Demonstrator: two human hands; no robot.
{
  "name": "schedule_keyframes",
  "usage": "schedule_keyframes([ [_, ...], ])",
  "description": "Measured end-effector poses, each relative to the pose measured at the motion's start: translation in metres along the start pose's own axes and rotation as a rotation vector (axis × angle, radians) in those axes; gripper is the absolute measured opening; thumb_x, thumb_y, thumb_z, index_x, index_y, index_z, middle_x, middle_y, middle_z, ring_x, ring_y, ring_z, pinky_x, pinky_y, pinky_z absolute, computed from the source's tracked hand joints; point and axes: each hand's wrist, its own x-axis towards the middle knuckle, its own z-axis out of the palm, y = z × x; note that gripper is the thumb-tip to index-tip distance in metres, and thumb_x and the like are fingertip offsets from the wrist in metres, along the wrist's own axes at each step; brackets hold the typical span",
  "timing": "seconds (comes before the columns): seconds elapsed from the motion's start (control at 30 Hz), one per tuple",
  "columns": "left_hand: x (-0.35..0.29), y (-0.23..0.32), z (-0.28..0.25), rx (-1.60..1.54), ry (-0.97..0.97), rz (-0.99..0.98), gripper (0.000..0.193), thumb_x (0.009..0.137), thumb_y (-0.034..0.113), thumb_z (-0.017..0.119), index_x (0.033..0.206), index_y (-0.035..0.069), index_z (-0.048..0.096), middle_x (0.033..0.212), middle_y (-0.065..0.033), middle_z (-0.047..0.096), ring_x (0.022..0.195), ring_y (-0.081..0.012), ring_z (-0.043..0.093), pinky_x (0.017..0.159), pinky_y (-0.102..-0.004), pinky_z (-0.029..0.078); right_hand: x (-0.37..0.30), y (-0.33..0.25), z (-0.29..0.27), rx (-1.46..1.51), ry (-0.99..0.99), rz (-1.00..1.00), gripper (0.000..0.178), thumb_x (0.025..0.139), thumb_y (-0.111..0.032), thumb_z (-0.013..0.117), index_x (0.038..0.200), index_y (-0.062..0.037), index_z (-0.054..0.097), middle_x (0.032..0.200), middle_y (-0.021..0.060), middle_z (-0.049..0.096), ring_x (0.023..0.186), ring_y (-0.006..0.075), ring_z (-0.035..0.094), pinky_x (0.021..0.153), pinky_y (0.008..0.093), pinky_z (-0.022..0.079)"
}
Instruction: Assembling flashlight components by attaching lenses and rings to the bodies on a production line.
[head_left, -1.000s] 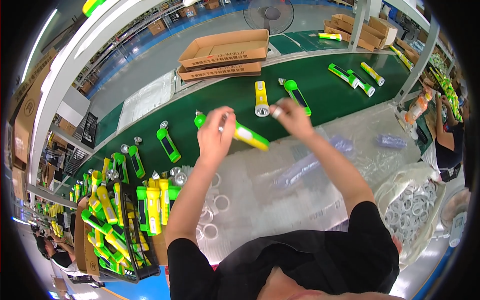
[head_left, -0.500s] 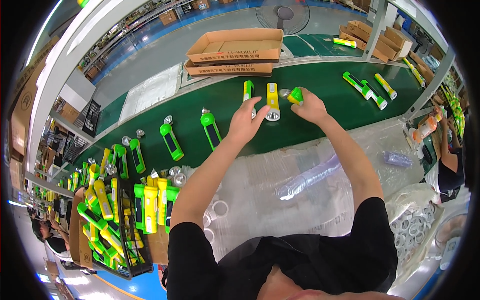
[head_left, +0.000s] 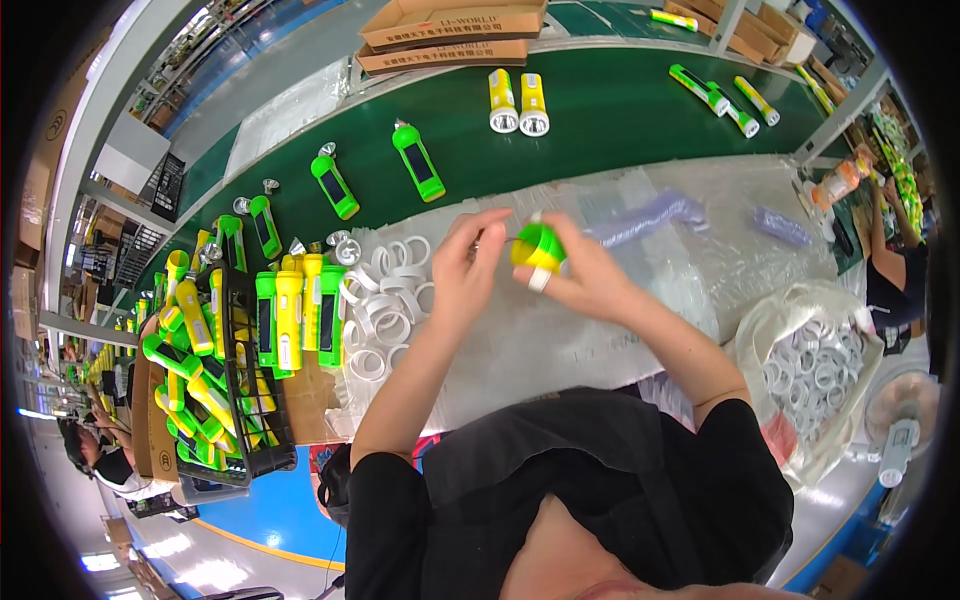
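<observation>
Here, flashlight (head_left: 541, 239) clasped in right grip (head_left: 578, 277), open end toward left grip (head_left: 464, 272); latter's closure unclear.

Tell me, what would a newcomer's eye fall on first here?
Probably the black basket at the lower left, heaped with green and yellow flashlights. Next, near the centre, the green-and-yellow flashlight piece held in the person's right grip. Then, at the right, the whitish sack filled with white rings.
</observation>
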Motion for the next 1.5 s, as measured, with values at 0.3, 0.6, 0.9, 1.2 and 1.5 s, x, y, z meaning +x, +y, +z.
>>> schedule_keyframes([
  [0.3, -0.042, 0.008, 0.008, 0.272, -0.330, 0.592, 0.038, 0.095, 0.028, 0.045, 0.119, 0.005, 0.064, 0.122, -0.0136, 0.061, 0.116, -0.0329, 0.051, 0.099, -0.0399, 0.036, -0.059, -0.017, 0.042, 1.048, -0.146, 0.313, 0.048, 0.100, -0.031, 0.054, 0.137, -0.0072, 0.034, 0.105, 0.0102, 0.056, 0.084, 0.0181, 0.061, 0.072, 0.0331, 0.051],
  [0.6, -0.015, -0.079, 0.040, 0.668, -0.224, 0.347, 0.054, 0.076, 0.028, 0.076, 0.122, 0.003, 0.061, 0.118, -0.0153, 0.059, 0.109, -0.0343, 0.054, 0.093, -0.0436, 0.043, -0.081, 0.003, 0.009, 1.036, 0.154, 0.354, 0.037, 0.100, -0.030, 0.049, 0.129, -0.0068, 0.045, 0.090, 0.0139, 0.061, 0.080, 0.0200, 0.061, 0.074, 0.0329, 0.050],
  [0.9, -0.016, -0.046, 0.024, 0.263, -0.251, 0.001, 0.047, 0.078, 0.021, 0.077, 0.121, 0.009, 0.063, 0.113, -0.0088, 0.057, 0.103, -0.0236, 0.053, 0.083, -0.0330, 0.045, -0.078, 0.004, 0.006, 0.982, 0.088, 0.350, 0.039, 0.099, -0.030, 0.051, 0.129, -0.0056, 0.046, 0.090, 0.0134, 0.061, 0.078, 0.0193, 0.060, 0.072, 0.0320, 0.049],
  [1.2, -0.057, 0.010, 0.000, 0.249, -0.293, 0.301, 0.040, 0.099, 0.023, 0.042, 0.130, 0.003, 0.057, 0.121, -0.0160, 0.052, 0.112, -0.0273, 0.050, 0.095, -0.0381, 0.041, -0.055, -0.012, 0.029, 0.972, -0.169, 0.251, 0.041, 0.097, -0.026, 0.058, 0.129, -0.0045, 0.045, 0.096, 0.0085, 0.060, 0.079, 0.0164, 0.061, 0.070, 0.0300, 0.051],
  [1.5, -0.069, -0.007, -0.017, 0.356, -0.206, 0.453, 0.036, 0.091, 0.014, 0.047, 0.119, 0.000, 0.063, 0.122, -0.0141, 0.055, 0.112, -0.0338, 0.049, 0.100, -0.0444, 0.035, -0.042, -0.006, 0.051, 1.011, -0.364, 0.187, 0.042, 0.100, -0.031, 0.053, 0.132, -0.0065, 0.042, 0.100, 0.0097, 0.058, 0.082, 0.0185, 0.061, 0.072, 0.0323, 0.051],
])
